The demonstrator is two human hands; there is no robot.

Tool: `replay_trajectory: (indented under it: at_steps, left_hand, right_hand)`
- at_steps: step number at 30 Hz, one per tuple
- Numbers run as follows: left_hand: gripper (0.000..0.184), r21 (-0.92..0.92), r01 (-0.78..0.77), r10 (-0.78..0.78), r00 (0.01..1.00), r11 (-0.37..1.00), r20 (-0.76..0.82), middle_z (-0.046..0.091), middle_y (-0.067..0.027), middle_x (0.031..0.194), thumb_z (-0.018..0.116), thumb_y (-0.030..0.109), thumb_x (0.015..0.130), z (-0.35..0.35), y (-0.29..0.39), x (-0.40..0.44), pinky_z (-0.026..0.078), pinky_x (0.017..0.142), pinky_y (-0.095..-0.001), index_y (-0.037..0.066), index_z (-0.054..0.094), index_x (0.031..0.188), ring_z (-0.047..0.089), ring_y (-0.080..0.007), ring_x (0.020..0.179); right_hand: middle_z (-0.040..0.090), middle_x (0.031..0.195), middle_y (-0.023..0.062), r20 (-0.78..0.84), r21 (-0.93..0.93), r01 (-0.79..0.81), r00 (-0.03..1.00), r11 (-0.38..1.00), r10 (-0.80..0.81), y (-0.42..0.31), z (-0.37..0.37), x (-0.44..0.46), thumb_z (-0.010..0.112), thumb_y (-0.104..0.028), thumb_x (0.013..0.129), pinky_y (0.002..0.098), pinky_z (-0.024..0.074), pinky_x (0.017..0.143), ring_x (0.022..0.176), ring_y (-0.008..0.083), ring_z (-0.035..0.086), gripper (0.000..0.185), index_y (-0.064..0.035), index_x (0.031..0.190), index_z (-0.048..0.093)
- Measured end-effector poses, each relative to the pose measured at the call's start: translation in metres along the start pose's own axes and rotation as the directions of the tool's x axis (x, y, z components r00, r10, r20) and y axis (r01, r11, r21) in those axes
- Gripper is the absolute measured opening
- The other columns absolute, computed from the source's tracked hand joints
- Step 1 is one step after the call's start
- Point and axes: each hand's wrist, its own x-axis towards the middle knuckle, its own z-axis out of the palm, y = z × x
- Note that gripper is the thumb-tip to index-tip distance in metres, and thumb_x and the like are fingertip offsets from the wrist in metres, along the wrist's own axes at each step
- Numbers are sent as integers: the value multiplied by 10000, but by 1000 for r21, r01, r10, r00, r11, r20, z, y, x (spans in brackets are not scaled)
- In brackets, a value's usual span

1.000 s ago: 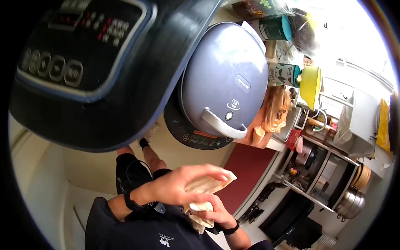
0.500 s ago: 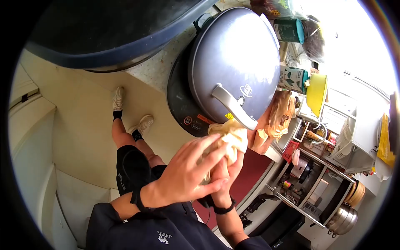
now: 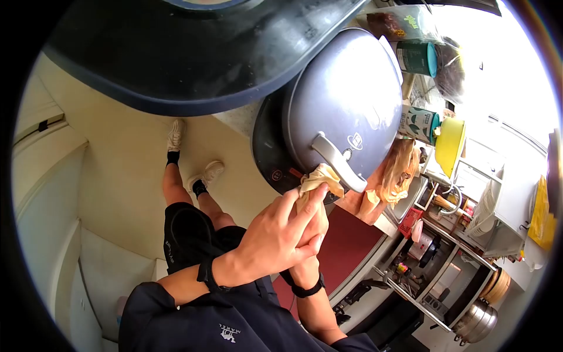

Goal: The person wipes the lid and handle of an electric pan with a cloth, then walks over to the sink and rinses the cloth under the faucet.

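Observation:
A crumpled pale yellow cloth (image 3: pixel 322 180) sticks up out of my two hands, just beside the white handle (image 3: pixel 339 161) of a large grey-blue cooking pot (image 3: pixel 346 94). My left hand (image 3: pixel 272 237) lies over my right, its fingers closed around the cloth. Behind it, my right hand (image 3: pixel 314 234) is closed on the same cloth and is partly covered by the left. The pot rests on a black round-edged cooktop (image 3: pixel 272 158). Most of the bundle is hidden inside my fingers.
A big dark lid-like surface (image 3: pixel 193 64) fills the upper left. Green-lidded canisters (image 3: pixel 417 123), a yellow bowl (image 3: pixel 450 145) and a brown plastic bag (image 3: pixel 400 170) stand past the pot. Shelves with steamers and a metal pot (image 3: pixel 476 321) are at right.
The cloth shows less above my fingers, and my hands have closed tighter together around it. The view has shifted, so the pot appears slightly lower and farther right.

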Motion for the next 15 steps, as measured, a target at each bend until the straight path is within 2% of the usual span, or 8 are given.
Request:
replay_trajectory:
  at_steps: [4,7,8,9,15]
  left_hand:
    - [848,22,26,-25,997,999,-67,565,-163,1127,756,297,855,-19,-2,5,568,863,-432,90,401,1596,653,-331,910]
    - [853,62,-7,8,1000,998,-7,562,-158,1117,767,299,845,-19,0,9,559,826,-428,94,411,1592,648,-314,876]
    - [861,22,-43,43,999,999,-17,559,-149,1104,775,294,836,-10,-3,9,550,805,-425,96,412,1592,638,-304,853]
    - [863,8,-22,22,1000,1000,20,558,-146,1104,778,280,830,-8,1,8,550,814,-431,99,414,1591,638,-310,858]
    - [782,132,72,-63,996,989,-67,597,-161,1174,727,312,859,-31,3,2,553,831,-445,101,466,1566,648,-336,895]
  right_hand:
    - [530,1448,286,76,-104,25,997,994,-17,-30,-2,10,466,-239,1041,429,498,1030,1290,435,562,650,68,1590,300]
    - [539,1419,293,106,-126,43,994,991,-30,-35,-2,13,473,-233,1036,431,510,1000,1257,439,576,640,67,1578,311]
    - [542,1410,291,102,-103,35,995,994,-24,-29,-1,10,477,-231,1034,431,511,994,1249,438,579,637,65,1574,315]
    - [545,1402,289,96,-81,22,995,996,-14,-25,1,8,482,-230,1031,431,512,989,1241,437,581,635,63,1569,319]
    - [563,1353,280,76,-67,37,997,997,-32,-37,12,14,512,-223,1015,431,517,955,1194,430,597,620,54,1543,343]
